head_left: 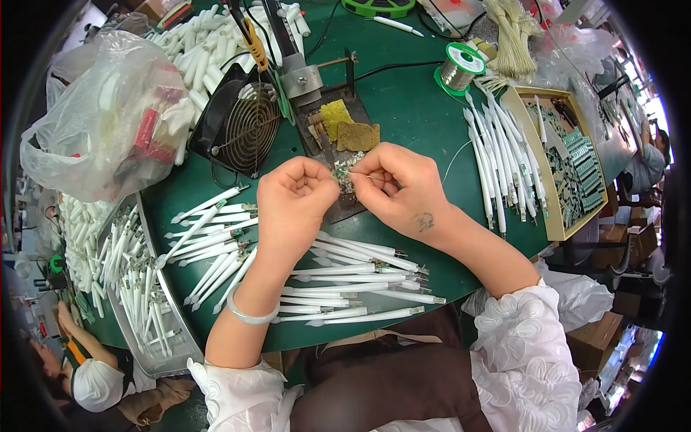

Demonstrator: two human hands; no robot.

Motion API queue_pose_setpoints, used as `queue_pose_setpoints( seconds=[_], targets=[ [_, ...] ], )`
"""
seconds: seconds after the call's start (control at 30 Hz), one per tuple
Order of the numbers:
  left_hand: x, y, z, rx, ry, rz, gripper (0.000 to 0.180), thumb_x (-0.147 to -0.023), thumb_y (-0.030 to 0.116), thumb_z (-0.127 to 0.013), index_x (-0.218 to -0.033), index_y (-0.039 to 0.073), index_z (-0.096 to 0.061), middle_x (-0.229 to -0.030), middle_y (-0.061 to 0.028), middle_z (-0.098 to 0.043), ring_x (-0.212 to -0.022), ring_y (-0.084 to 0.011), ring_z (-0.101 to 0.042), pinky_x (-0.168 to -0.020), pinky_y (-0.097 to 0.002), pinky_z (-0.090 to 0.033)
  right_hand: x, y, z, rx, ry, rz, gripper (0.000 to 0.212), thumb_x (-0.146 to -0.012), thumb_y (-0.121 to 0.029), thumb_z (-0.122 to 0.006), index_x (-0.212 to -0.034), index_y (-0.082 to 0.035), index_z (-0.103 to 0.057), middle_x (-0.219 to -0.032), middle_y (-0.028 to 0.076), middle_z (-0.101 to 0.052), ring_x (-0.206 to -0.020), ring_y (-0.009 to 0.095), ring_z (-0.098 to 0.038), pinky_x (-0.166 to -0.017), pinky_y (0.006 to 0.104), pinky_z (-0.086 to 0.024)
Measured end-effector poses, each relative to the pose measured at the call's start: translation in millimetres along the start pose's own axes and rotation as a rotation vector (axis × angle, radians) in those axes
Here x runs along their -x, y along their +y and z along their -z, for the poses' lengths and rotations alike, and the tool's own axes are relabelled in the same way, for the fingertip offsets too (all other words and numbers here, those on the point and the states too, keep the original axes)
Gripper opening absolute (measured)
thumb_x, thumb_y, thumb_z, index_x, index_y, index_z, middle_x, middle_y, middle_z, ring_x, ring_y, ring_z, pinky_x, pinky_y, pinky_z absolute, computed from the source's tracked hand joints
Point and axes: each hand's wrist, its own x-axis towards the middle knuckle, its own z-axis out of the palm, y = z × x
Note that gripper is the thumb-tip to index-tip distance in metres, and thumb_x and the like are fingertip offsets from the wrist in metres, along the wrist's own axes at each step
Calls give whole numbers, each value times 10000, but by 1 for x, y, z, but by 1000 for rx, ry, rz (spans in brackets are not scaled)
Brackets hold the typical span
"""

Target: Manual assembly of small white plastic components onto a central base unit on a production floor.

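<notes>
My left hand point(297, 205) is closed in a pinch, with a small green circuit board point(338, 173) at its fingertips. Opposite it, my right hand point(403, 186) pinches a thin pale wire point(368, 176) that reaches toward the board. Fingertips of both hands nearly meet above a dark metal base point(347, 209) strewn with silvery bits. Just beyond them lie a yellow sponge point(335, 115) and a brownish sponge point(358, 137). White candle-shaped sticks point(360, 278) with small boards at their ends are spread in front of and beside my left forearm.
A black fan point(243, 119) stands left of the metal stand point(302, 79). Farther left are a plastic bag point(108, 122) and a grey tray point(188, 345) of sticks. A solder spool point(461, 68) and a yellow box point(554, 227) of boards lie right. Another person point(93, 378) sits at lower left.
</notes>
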Motion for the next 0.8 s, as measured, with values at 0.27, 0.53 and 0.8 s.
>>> queue_pose_setpoints(
  seconds=[0.27, 0.53, 0.8],
  targets=[
    [7, -1, 1, -36, -49, 83, 33, -754, -41, -611, -752, -12, -595, -637, 44, -565, -549, 11, -460, -499, -145, -344, 2, -2, 8, -48, -14, -96, 71, -798, 6, -659, -804, -5, -589, -674, -28, -534, -549, 0, -421, -475, 176, -337],
    [19, 7, 15, 26, -92, 208, 12, -790, 8, -599, -783, 8, -589, -634, -4, -599, -497, -25, -471, -443, -175, -339, -2, -9, 35, -178, -325, -436, 83, -818, -51, -646, -805, -18, -571, -593, -75, -399, -539, 2, -336, -483, 198, -285],
    [62, 8, 77, -593, 289, -161, 11, -778, -1, -588, -776, -1, -577, -626, 14, -554, -541, -43, -459, -505, -195, -359, -2, -13, 69, 183, -1035, -321, 170, -694, -175, -729, -767, -51, -638, -533, 47, -495, -490, 231, -486, -489, 359, -364]
  ],
)
